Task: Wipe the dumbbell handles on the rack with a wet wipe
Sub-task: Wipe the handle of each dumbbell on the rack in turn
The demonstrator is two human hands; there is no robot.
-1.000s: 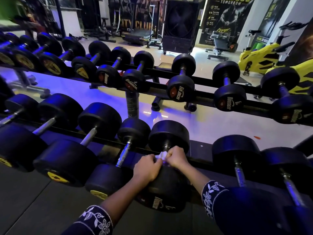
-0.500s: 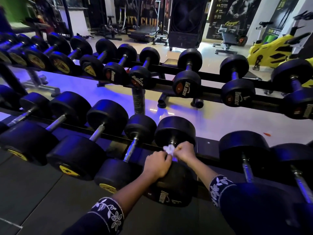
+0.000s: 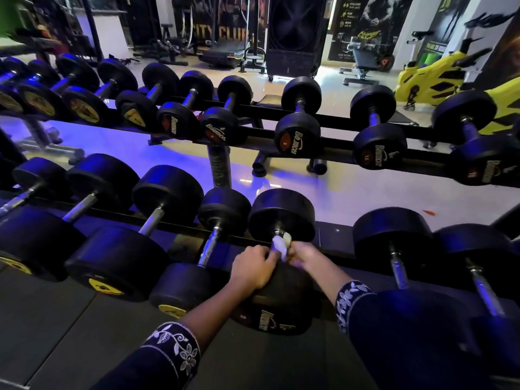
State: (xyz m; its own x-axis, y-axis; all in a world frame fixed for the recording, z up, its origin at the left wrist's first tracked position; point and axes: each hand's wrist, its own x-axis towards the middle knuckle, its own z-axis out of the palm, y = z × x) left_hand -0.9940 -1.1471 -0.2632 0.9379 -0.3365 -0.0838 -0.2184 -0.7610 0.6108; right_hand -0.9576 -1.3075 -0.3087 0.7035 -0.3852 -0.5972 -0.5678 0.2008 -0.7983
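A white wet wipe [image 3: 280,244] is wrapped round the handle of a black dumbbell [image 3: 281,213] on the lower tier of the rack [image 3: 332,235]. My right hand [image 3: 305,253] pinches the wipe from the right side. My left hand [image 3: 254,267] curls round the same handle just behind the wipe, over the dumbbell's near head [image 3: 277,313]. The handle itself is almost wholly hidden by both hands and the wipe.
Several black dumbbells fill the lower tier on both sides, the nearest with a bare chrome handle [image 3: 209,246] to the left. An upper rail [image 3: 337,119] carries more dumbbells. Beyond lie a glossy floor, yellow exercise bikes [image 3: 439,80] and other gym machines.
The wipe has slid forward along the handle toward the far head, and my right hand has followed it. The camera has shifted slightly; my left hand stays on the handle.
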